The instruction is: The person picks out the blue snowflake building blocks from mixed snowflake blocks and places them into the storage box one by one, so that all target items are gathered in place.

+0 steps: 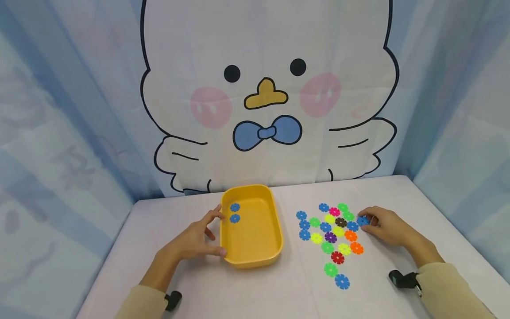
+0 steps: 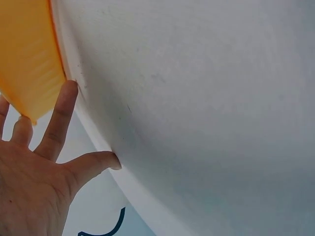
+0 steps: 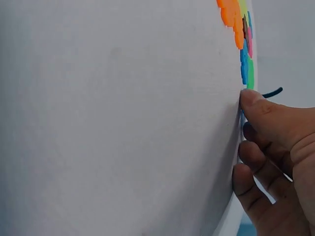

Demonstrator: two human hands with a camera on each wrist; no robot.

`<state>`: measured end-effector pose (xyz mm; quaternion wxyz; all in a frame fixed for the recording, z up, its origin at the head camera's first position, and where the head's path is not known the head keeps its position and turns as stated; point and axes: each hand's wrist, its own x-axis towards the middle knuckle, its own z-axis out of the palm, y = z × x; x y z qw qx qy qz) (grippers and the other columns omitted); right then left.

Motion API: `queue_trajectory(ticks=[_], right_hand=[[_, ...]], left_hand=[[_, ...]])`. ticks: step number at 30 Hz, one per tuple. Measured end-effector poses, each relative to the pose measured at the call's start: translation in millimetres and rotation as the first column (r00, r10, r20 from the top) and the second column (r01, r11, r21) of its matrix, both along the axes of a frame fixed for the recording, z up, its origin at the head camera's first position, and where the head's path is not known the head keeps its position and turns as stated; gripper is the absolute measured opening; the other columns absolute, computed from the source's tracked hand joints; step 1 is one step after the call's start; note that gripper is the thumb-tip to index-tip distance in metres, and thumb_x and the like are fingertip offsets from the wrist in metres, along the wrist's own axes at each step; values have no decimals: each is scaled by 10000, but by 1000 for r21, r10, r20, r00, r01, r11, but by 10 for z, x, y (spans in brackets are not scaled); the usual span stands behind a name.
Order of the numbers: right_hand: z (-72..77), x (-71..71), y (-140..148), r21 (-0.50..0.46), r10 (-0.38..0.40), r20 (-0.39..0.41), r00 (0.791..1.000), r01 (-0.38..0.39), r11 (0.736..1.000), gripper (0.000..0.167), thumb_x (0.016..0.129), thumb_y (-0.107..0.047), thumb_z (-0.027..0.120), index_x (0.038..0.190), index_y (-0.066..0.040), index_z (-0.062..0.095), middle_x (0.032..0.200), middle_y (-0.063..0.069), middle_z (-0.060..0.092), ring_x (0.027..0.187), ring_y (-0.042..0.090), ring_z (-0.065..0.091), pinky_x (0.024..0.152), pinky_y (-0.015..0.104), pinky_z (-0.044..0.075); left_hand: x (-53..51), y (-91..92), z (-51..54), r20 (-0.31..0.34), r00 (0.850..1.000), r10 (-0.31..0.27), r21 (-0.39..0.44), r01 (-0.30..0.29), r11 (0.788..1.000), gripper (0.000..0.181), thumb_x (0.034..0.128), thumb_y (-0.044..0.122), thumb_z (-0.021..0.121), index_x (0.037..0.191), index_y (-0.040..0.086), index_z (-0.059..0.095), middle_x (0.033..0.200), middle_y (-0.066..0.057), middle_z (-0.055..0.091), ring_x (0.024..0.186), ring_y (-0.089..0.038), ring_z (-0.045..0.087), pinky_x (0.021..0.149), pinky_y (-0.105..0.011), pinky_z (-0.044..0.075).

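In the head view, the right hand [image 1: 385, 227] pinches a blue, notched, round, plastic-looking disc [image 1: 363, 220], with similar multicoloured discs [image 1: 330, 237] left of its fingers, while the left hand [image 1: 195, 239] touches a yellow rectangular plastic tray [image 1: 255, 235] with outstretched fingers. In the left wrist view, those fingers spread loosely beside the tray. In the right wrist view, the fingers mostly hide the disc, probably light, stiff and best held by its rim.

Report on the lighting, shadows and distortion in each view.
Head: bright and fairly even, the colored discs clear enough to tell apart; left wrist: dimmer, the far edge of the tabletop bowed, probably by the lens, beyond the left hand; right wrist: also dim, a soft shadow on the tabletop beside the right hand.
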<state>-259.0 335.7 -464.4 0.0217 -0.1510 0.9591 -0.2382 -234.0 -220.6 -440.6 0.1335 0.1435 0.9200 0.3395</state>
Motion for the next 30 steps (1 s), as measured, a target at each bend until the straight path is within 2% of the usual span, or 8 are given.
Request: queue_trajectory(ticks=[8, 15, 20, 30], right_hand=[[87, 18, -42, -18, -36, -54, 998, 35, 999, 409, 918, -237, 790, 1259, -48, 669, 992, 15, 641, 914, 191, 570, 745, 238, 531], [183, 1, -122, -61, -2, -97, 995, -3, 998, 412, 934, -259, 776, 1280, -67, 662, 1086, 50, 672, 955, 212, 607, 770, 236, 564], [271, -48, -205, -73, 8, -125, 992, -17, 997, 405, 934, -243, 775, 1284, -73, 661, 1133, 81, 675, 971, 229, 610, 823, 348, 588], [325, -158, -464, -101, 69, -108, 992, -80, 992, 373, 927, -210, 784, 1265, -95, 675, 1154, 71, 678, 991, 220, 598, 827, 350, 588]], left_hand=[[-10, -6, 10, 1, 1000, -2, 3, 2, 1000, 958, 707, 557, 908, 1474, 268, 412, 1733, 76, 113, 954, -179, 621, 761, -290, 561], [-4, 6, -1, 6, 1000, 21, -17, -21, 1000, 948, 692, 562, 915, 1459, 311, 419, 1725, 106, 141, 959, -160, 615, 757, -282, 555], [-6, 17, -2, 6, 1000, 19, -10, -19, 1000, 937, 690, 555, 919, 1448, 313, 422, 1723, 105, 140, 957, -175, 614, 760, -288, 557], [-16, 6, -5, 19, 1000, 14, -6, -14, 1000, 940, 689, 564, 916, 1444, 309, 417, 1728, 95, 134, 965, -186, 610, 735, -300, 549]])
